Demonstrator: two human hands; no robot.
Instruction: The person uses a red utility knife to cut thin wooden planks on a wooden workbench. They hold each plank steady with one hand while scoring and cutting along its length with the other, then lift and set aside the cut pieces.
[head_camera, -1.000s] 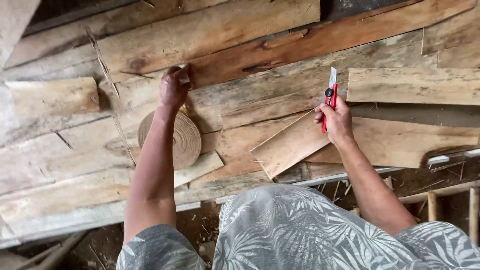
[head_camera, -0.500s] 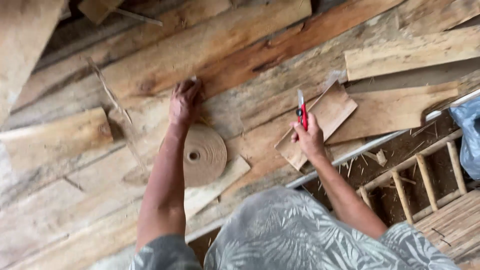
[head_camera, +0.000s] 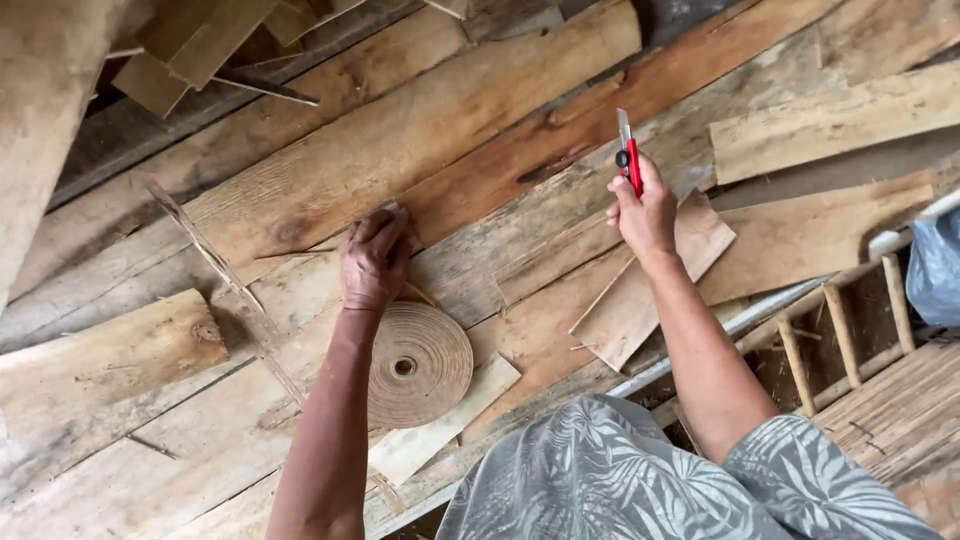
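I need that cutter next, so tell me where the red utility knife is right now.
The red utility knife is in the right hand, blade pointing up, right of centre in the head view, above a thin wooden offcut on the planks.

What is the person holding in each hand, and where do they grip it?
The right hand grips a red utility knife by its handle, blade pointing away. The left hand holds nothing clearly; it presses on the planks.

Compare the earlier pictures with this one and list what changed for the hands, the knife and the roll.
Mostly the view swung, so the planks sit more slanted in frame. The right hand still grips the red utility knife, blade up, above the thin wood sheet. The left hand stays pressed on the boards just above the coiled strip roll. Nothing was picked up or let go.
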